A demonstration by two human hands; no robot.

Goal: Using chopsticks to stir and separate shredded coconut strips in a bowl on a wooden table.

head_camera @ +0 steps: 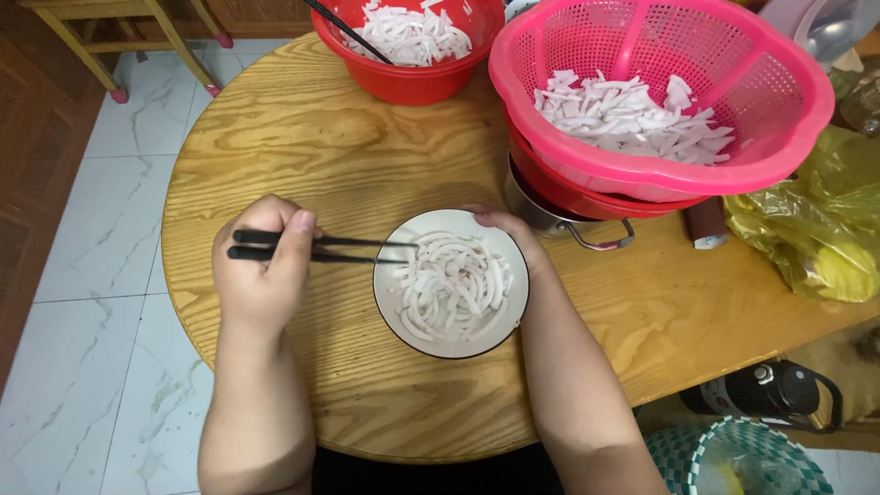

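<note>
Head cam, steep downward, close.

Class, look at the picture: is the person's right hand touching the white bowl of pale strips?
Touching. The head view shows the right hand with its fingers resting on the far rim of the white bowl, no gap between them.

Around the one white bowl (451, 282) of white strips on the round desk (302, 137) there are two hands (259, 266) (510, 229), two black chopsticks (316, 248), one red bowl (408, 50) behind it, one pink basket (655, 92), one yellow bag (820, 225), and one black bottle (765, 390) lower down.
</note>
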